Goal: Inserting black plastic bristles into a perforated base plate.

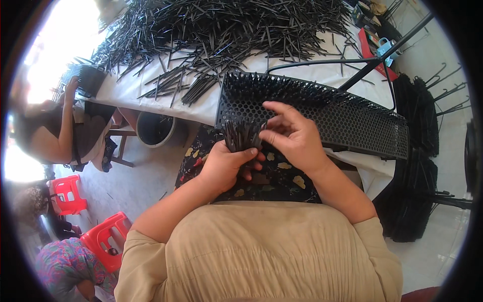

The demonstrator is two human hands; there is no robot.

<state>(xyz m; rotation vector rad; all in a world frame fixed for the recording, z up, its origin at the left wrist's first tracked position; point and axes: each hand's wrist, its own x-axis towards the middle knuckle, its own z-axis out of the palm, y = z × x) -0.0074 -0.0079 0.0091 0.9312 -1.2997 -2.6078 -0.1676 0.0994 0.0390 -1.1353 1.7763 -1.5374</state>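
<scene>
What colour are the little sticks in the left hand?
Black, seen in the head view: the bundle of sticks in the left hand.

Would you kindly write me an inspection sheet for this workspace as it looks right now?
Surface: table under a white cloth, heaped at the far end.
Job's things: bundle of thin black sticks; black perforated tray with sticks standing in its holes, leaning on the table edge.
Clutter: large pile of loose black sticks; small coloured items at the far right corner.
Hands: left hand grips the bundle; right hand pinches at its top.
Cables: nothing seen.
Surroundings: person seated at left with another tray; red plastic stools; round bucket; black stacks at right.
</scene>
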